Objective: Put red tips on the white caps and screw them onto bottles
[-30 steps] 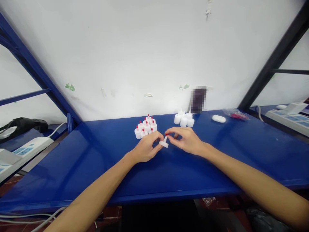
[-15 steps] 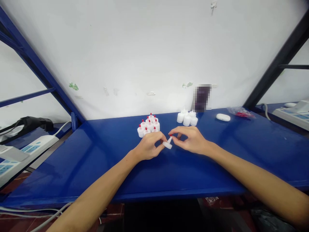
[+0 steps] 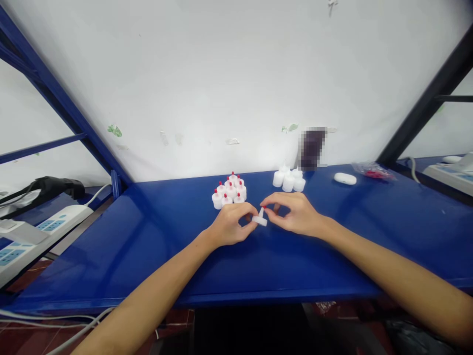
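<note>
My left hand (image 3: 233, 225) is closed, pinching the rim of a white nozzle cap (image 3: 260, 221) between thumb and fingertips. The nozzle cap is held above the table, its narrow spout pointing up and slightly right. At the spout's tip, my right hand (image 3: 293, 213) pinches a small red tip cap (image 3: 263, 207), mostly hidden by the fingers. Whether it is fully seated cannot be made out. Behind my left hand stands a cluster of several white nozzle caps with red tips (image 3: 230, 190). Farther right, several white nozzle caps without red tips (image 3: 288, 182) stand together.
All this is on a blue table (image 3: 166, 256) against a white wall. A white oval case (image 3: 345, 179) and a clear bag with red pieces (image 3: 374, 172) lie at the back right. At left are a power strip (image 3: 48, 231) and a blue frame post (image 3: 66, 103).
The nozzle cap has tilted more upright, and both hands have shifted very slightly right. The view has also moved a little. Both hands keep their pinch.
</note>
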Demonstrator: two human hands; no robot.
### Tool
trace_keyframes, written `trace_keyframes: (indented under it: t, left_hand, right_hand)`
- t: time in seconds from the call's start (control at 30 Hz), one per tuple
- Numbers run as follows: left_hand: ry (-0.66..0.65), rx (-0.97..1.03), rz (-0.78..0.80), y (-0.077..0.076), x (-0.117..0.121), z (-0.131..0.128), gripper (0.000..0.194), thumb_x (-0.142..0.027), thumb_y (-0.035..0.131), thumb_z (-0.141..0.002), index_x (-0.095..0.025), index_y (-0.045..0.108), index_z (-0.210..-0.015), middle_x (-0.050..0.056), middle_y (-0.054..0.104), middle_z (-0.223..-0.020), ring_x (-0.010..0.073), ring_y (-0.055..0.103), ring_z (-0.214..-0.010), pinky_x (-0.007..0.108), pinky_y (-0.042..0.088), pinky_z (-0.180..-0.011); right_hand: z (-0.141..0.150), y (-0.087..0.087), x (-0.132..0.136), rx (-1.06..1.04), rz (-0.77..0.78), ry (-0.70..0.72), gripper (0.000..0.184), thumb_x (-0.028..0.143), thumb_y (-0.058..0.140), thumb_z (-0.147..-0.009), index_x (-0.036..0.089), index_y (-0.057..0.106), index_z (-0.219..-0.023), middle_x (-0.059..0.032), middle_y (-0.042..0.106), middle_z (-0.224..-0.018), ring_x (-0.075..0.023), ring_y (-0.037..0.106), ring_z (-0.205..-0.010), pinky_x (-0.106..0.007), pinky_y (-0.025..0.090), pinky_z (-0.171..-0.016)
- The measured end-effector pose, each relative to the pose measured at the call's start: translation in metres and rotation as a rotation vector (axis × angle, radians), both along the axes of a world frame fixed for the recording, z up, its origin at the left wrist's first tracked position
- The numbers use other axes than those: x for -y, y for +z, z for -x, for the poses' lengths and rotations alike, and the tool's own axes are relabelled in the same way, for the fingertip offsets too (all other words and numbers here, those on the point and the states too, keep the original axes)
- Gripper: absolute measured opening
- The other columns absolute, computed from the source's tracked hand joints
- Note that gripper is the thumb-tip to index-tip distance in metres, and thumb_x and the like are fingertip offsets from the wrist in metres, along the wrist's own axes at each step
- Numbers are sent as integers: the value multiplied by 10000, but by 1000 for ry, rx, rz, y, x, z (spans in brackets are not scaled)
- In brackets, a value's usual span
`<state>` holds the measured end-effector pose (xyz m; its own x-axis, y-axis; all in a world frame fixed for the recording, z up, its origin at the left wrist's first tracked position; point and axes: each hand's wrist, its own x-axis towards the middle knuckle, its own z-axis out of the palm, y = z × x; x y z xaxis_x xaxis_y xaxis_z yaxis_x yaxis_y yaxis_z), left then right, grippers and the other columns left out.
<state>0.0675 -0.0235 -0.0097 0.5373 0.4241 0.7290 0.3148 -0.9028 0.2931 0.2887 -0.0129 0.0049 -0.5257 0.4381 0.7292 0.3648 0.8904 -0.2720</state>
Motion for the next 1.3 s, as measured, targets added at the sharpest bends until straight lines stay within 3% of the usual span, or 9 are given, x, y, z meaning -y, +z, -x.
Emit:
trace_keyframes:
  t: [0.1,0.2,0.3,0.5,0.73,0.9,1.13,1.3]
  left_hand:
    - [75,-19,-53,2,2,-1,39,-194,619,-893,-185,592,-868,-13,683,-753,114,555,-625,327,420,-766]
    - [105,-54,8,4,4,-2,37,-201,616,-899,-193,591,-873,-31,679,-740,107,550,-610,346,393,-803]
    - [75,-13,169,4,6,-5,49,-199,634,-873,-189,587,-862,-29,665,-723,108,598,-615,312,431,-762]
    - [1,83,604,2,9,-8,127,-272,626,-893,-180,539,-882,-54,592,-548,110,605,-451,212,436,-507]
    - [-110,219,751,4,11,-13,284,-438,603,-936,-184,481,-909,41,640,-897,143,656,-765,249,507,-662]
    - [-144,162,735,5,11,-13,303,-468,497,-996,-179,482,-907,33,618,-845,145,595,-775,278,476,-721]
    - [20,117,488,7,4,-3,332,-468,370,-1030,-194,422,-850,-14,429,-758,137,379,-669,289,341,-632]
    - [-6,24,462,8,4,-3,292,-417,333,-1042,-191,451,-899,-1,463,-792,149,416,-695,302,363,-663]
  right_hand:
    - [-1,-1,-1,-6,-4,-20,131,180,627,-876,192,687,-991,-4,749,-869,-81,627,-548,-204,506,-525]
    - [-1,-3,-2,-2,1,-27,136,185,624,-881,194,691,-1000,-7,757,-879,-83,634,-552,-198,500,-515]
    - [-1,-4,-2,45,25,-1,156,169,609,-884,193,694,-1012,-7,758,-877,-86,643,-571,-195,499,-526]
    - [0,-5,-3,66,38,-28,170,164,590,-889,204,693,-1018,-8,762,-887,-97,644,-578,-212,503,-547]
    - [0,-4,-4,42,-5,4,148,230,569,-944,207,705,-996,-57,697,-920,-122,609,-650,-247,494,-564]
    - [3,-5,-2,84,-24,-10,121,258,610,-927,192,702,-970,-35,631,-821,-108,553,-609,-227,427,-516]
    - [1,-1,0,63,-14,-44,193,101,517,-852,190,672,-924,-15,675,-770,-114,568,-592,-236,442,-567]
    - [0,0,0,100,2,-64,183,107,503,-833,198,652,-886,4,691,-714,-108,564,-533,-226,425,-531]
